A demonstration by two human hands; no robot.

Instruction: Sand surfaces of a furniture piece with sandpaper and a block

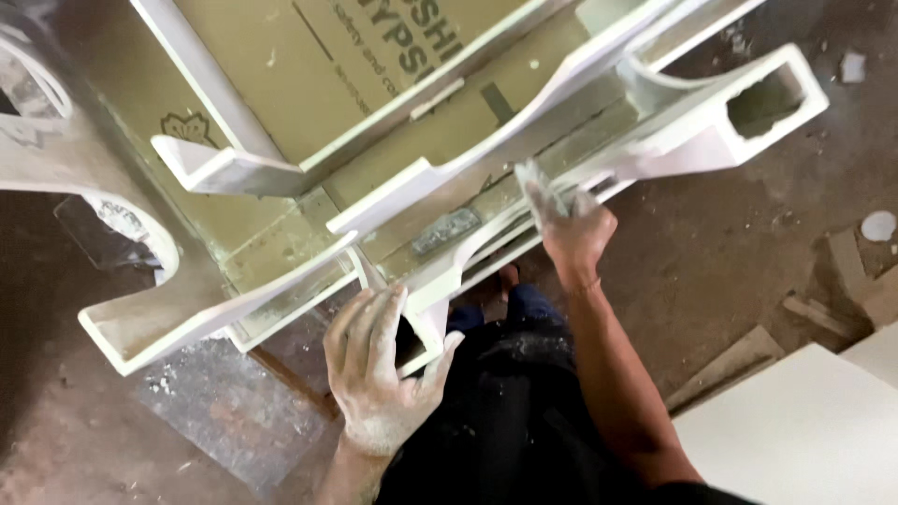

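A white plaster moulding (440,281) with curved cut-outs lies across a greenish gypsum board (271,243) in front of me. My left hand (379,374), dusted white, grips the near end of this moulding, fingers over its top and thumb on the side. My right hand (572,229) reaches up to a longer hollow white moulding (711,131) and presses a small flat scraper blade (538,187) against its edge. Whitish plaster coats the blade and my fingers.
More white curved mouldings lie at the left (140,318) and upper middle (224,168). A brown printed cardboard sheet (309,65) lies under them. The floor (730,281) is dusty concrete with scraps, and a white board (804,430) sits at the lower right.
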